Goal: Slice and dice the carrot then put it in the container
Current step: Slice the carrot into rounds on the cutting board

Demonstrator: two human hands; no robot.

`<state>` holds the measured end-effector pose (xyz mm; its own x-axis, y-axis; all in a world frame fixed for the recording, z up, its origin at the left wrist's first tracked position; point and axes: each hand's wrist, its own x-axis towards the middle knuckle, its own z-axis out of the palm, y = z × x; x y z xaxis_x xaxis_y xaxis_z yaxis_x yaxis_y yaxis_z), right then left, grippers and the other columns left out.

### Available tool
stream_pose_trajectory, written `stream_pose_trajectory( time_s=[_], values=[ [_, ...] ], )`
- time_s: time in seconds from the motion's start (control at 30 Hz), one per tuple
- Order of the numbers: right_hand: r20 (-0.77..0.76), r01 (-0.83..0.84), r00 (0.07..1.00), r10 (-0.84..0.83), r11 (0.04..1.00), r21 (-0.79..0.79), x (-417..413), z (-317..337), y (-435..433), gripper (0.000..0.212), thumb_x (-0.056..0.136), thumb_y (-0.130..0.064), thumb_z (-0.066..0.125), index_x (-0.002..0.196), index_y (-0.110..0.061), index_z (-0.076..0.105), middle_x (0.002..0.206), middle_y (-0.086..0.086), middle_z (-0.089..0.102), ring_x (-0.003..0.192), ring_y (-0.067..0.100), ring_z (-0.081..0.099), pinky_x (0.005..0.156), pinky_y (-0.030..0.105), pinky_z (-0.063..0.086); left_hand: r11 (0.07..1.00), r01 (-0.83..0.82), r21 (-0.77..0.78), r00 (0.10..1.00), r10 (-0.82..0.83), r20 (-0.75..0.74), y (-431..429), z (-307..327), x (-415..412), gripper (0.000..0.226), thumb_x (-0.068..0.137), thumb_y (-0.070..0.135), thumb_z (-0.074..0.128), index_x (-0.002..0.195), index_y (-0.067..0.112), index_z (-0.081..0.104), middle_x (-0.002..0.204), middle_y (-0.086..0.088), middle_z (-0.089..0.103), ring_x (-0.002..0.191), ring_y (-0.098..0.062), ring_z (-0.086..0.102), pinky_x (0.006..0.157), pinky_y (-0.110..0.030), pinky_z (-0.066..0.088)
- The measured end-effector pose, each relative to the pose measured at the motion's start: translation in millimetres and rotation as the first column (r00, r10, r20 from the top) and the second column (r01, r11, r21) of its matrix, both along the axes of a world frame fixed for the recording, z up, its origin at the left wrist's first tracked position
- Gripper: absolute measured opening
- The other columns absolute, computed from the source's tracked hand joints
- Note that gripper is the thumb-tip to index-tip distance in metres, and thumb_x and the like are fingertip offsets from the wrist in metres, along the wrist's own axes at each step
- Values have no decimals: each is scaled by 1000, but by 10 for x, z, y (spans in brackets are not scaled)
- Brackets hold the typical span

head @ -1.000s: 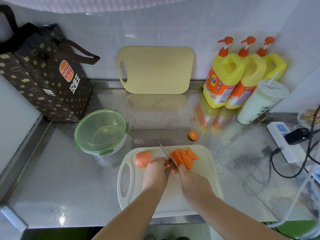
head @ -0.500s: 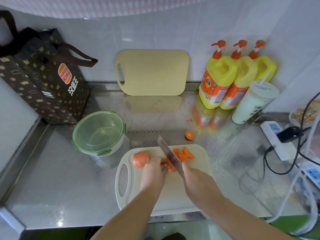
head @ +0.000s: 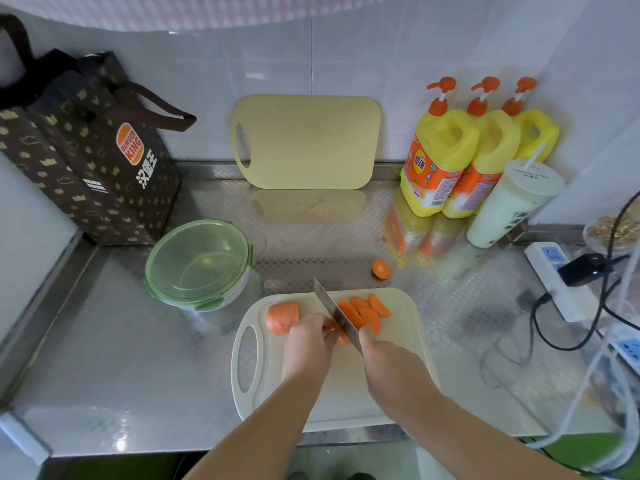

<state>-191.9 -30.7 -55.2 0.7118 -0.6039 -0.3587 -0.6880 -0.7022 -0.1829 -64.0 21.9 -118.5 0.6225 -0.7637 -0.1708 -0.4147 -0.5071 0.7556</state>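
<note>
On the white cutting board (head: 405, 344) my left hand (head: 306, 344) holds down a carrot piece that is mostly hidden under my fingers. My right hand (head: 391, 362) grips the knife (head: 334, 313) by its handle, and the blade stands on the carrot just right of my left fingertips. Several orange slices (head: 363, 311) lie right of the blade. A thick carrot chunk (head: 282, 317) sits at the board's back left. The round container (head: 199, 266) with a green lid stands left of the board, lid on.
A carrot end (head: 381, 269) lies on the steel counter behind the board. A beige board (head: 306, 142) leans on the wall, with yellow soap bottles (head: 446, 157) and a white cup (head: 509, 206) to its right. Power strip (head: 557, 282) and cables sit far right; a paper bag (head: 86, 157) stands left.
The knife rose with its blade tilted up, then came back down onto the carrot beside my left fingertips. My head moved slightly, shifting the view.
</note>
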Motion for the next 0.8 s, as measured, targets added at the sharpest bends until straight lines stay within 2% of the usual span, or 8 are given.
stream_pose_trajectory(
  time_s=[0.17, 0.33, 0.43, 0.57, 0.7, 0.8],
  values=[
    [-24, 5, 1000, -5, 1000, 0, 63, -73, -1, 33, 94, -4, 38, 126, -14, 34, 78, -3, 48, 69, 19, 49, 61, 29, 37, 1000, -20, 24, 1000, 20, -15, -16, 9, 0, 7, 88, 13, 63, 89, 14, 70, 90, 5, 69, 84, -11, 63, 79, -28, 51],
    [-15, 33, 999, -32, 998, 46, 114, -166, 10, 29, 98, -10, 34, 126, -15, 33, 82, -1, 50, 77, 20, 60, 63, 31, 42, 1000, -12, 16, 1000, 12, -27, -14, 23, -1, 8, 87, 10, 62, 92, 11, 69, 92, 2, 70, 87, -15, 64, 82, -31, 51],
    [-2, 38, 999, -38, 996, 85, 111, -176, 0, 28, 98, -11, 34, 125, -16, 32, 78, -2, 48, 78, 21, 61, 64, 33, 45, 1000, -6, 16, 1000, 6, -14, -8, 37, -5, 8, 88, 10, 61, 91, 12, 68, 92, 2, 69, 87, -15, 63, 81, -31, 50],
    [64, 94, 993, -103, 987, 129, 31, -123, -74, 21, 96, -9, 33, 115, -17, 36, 67, -5, 42, 70, 24, 56, 54, 30, 35, 1000, -8, 12, 999, 8, -32, 14, 74, -16, 9, 88, 12, 61, 86, 17, 68, 88, 6, 68, 83, -11, 62, 77, -27, 50],
    [98, 62, 993, -65, 998, 34, -56, -10, -73, 23, 96, -8, 34, 116, -16, 38, 63, -8, 38, 65, 23, 51, 58, 30, 35, 1000, 6, 4, 1000, -6, -1, 25, 60, -24, 12, 87, 12, 62, 82, 21, 67, 87, 9, 65, 79, -8, 58, 68, -19, 42],
    [74, 10, 997, -9, 1000, -17, -64, 40, -37, 25, 93, -6, 36, 115, -17, 36, 63, -8, 35, 65, 21, 49, 59, 29, 34, 1000, 7, 1, 1000, -7, 3, 37, 87, -41, 21, 86, 9, 60, 76, 28, 63, 78, 12, 64, 74, -4, 58, 64, -16, 41]
  ],
)
